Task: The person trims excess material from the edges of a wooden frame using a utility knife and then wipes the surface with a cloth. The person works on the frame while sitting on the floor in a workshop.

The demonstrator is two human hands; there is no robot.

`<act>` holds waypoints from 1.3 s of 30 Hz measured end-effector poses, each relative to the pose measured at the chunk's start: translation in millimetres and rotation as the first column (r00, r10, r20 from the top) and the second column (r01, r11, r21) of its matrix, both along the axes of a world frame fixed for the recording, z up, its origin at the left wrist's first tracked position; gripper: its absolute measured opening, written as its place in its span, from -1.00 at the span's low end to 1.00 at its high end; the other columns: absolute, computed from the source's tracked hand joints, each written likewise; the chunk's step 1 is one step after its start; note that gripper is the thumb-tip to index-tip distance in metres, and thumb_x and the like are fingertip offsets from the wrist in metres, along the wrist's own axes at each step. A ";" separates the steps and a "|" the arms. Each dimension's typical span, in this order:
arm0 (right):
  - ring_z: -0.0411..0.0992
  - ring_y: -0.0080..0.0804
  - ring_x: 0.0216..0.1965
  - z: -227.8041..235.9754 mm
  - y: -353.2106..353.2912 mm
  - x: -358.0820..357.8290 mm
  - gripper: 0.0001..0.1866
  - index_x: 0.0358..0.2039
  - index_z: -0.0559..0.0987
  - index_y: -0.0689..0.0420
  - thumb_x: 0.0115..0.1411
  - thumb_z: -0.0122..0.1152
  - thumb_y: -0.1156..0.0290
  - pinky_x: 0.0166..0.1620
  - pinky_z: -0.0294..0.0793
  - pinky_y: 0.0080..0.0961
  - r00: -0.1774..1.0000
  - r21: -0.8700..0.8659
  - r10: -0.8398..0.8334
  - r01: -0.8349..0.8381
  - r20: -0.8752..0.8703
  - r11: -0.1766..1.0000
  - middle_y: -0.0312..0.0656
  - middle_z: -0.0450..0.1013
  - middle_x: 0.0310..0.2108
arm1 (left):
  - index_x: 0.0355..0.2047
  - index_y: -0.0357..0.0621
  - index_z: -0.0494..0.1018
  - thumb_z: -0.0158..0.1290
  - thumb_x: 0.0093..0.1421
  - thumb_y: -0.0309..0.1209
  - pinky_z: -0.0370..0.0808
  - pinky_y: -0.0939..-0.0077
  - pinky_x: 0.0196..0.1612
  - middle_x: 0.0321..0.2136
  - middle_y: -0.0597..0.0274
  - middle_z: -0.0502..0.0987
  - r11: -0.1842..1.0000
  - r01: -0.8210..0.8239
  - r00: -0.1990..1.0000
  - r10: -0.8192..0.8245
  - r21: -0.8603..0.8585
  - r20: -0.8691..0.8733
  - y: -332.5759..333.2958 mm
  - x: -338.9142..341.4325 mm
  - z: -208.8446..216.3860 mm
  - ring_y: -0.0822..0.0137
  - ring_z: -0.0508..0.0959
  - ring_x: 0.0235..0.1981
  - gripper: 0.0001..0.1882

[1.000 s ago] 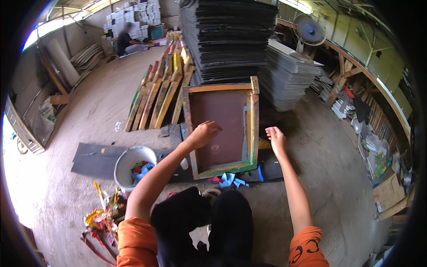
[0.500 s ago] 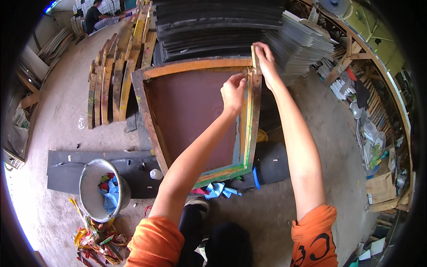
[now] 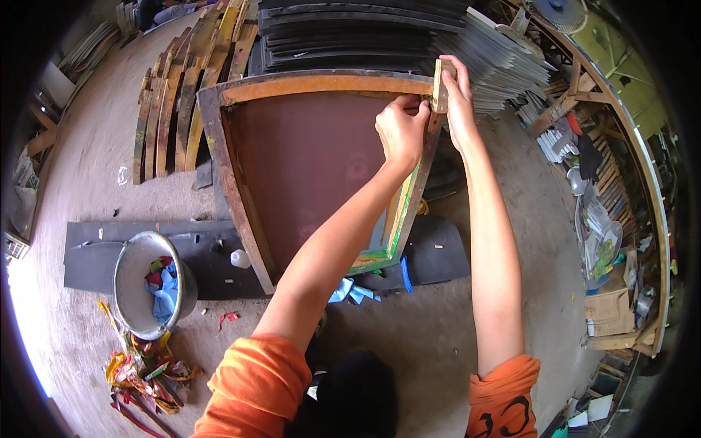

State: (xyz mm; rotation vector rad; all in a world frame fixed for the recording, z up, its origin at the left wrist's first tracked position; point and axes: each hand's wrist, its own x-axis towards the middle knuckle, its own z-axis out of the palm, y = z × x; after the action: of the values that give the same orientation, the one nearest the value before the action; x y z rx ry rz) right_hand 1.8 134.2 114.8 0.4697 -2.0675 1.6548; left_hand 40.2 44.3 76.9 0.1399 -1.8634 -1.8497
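Note:
A wooden screen-printing frame point(image 3: 230, 179) with dark reddish-brown mesh point(image 3: 307, 168) stands tilted in front of me. Yellow and green residue marks its inner right and lower edges. My left hand point(image 3: 403, 131) reaches over the mesh to the upper right inner corner, thumb and fingers pinched together; whatever lies between them is too small to make out. At the outside of that same corner, my right hand point(image 3: 458, 98) grips a small pale wooden block point(image 3: 440, 86), which sits against the end of the frame's top rail.
Black sheets point(image 3: 350, 36) are stacked behind the frame, with wooden frames point(image 3: 175, 109) leaning at left. A grey bucket point(image 3: 131, 292) holds cloth scraps near a tangle of coloured strips point(image 3: 142, 372). A black board point(image 3: 87, 252) and small white bottle point(image 3: 239, 258) lie below; cluttered shelving point(image 3: 621, 219) lines the right.
My left hand has moved up and right, deeper into the frame's corner. My right hand and the block have shifted slightly up and right, and the block's broad side now shows more.

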 end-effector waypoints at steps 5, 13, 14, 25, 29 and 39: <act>0.23 -0.46 -0.07 2.8 4.5 7.9 -0.72 -0.04 0.33 -0.05 0.23 -0.16 0.28 -0.01 0.19 -0.51 1.000 0.021 -0.022 0.022 -0.013 1.000 -0.28 0.29 -0.10 | -0.44 -0.25 0.53 0.12 -0.05 -0.26 0.46 0.38 -0.27 -0.52 0.06 0.56 0.997 -0.030 0.997 0.035 -0.066 0.074 5.6 5.9 12.5 0.12 0.57 -0.44 -0.72; 0.19 -0.41 0.02 4.0 4.4 19.5 -0.70 -0.02 0.31 0.00 0.23 -0.17 0.28 0.06 0.12 -0.49 0.998 -0.009 0.001 -0.002 -0.059 1.000 -0.25 0.27 -0.04 | -0.44 -0.25 0.55 0.12 -0.16 -0.25 0.45 0.35 -0.25 -0.53 -0.05 0.55 0.993 -0.114 0.991 0.111 0.029 0.077 16.2 16.1 17.0 0.06 0.56 -0.42 -0.68; 0.19 -0.41 0.01 4.6 4.1 19.1 -0.69 -0.02 0.31 0.00 0.23 -0.16 0.28 0.06 0.13 -0.49 0.999 -0.027 0.015 -0.016 -0.052 0.999 -0.25 0.27 -0.04 | -0.43 -0.26 0.54 0.13 -0.18 -0.24 0.45 0.34 -0.24 -0.53 -0.04 0.55 0.994 -0.101 0.991 0.097 0.036 0.094 15.2 14.6 17.5 0.06 0.56 -0.41 -0.65; 0.15 -0.47 0.02 0.4 -1.6 11.1 -0.69 0.00 0.30 -0.04 0.24 -0.16 0.28 0.06 0.11 -0.52 0.999 -0.057 0.044 -0.043 0.015 0.997 -0.30 0.23 -0.03 | -0.43 -0.12 0.55 0.12 -0.14 -0.26 0.47 0.38 -0.27 -0.54 0.15 0.57 0.984 -0.176 0.972 0.169 0.032 0.161 14.3 3.8 5.4 0.17 0.57 -0.44 -0.74; 0.15 -0.49 0.02 -2.7 2.2 7.3 -0.69 0.01 0.29 -0.04 0.24 -0.17 0.28 0.06 0.10 -0.53 0.999 -0.043 0.048 -0.047 0.007 0.998 -0.31 0.22 -0.02 | -0.41 -0.15 0.55 0.09 -0.09 -0.31 0.46 0.39 -0.26 -0.53 0.12 0.57 0.986 -0.160 0.978 0.152 0.048 0.140 13.1 0.3 0.0 0.17 0.57 -0.44 -0.76; 0.11 -0.46 0.08 2.2 1.0 19.3 -0.66 0.03 0.28 -0.09 0.24 -0.19 0.23 0.09 0.06 -0.49 0.999 -0.037 0.028 -0.027 0.024 0.999 -0.34 0.18 0.04 | -0.45 -0.20 0.53 0.14 -0.13 -0.25 0.46 0.37 -0.28 -0.53 0.12 0.57 0.995 -0.095 0.988 0.090 0.030 0.121 14.5 7.8 7.6 0.15 0.57 -0.45 -0.71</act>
State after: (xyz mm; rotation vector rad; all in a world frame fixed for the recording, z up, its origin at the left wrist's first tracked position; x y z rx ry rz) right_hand 21.1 135.2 117.0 0.4695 -2.0535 1.7192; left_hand 48.1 58.7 84.5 0.3515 -1.8703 -1.8477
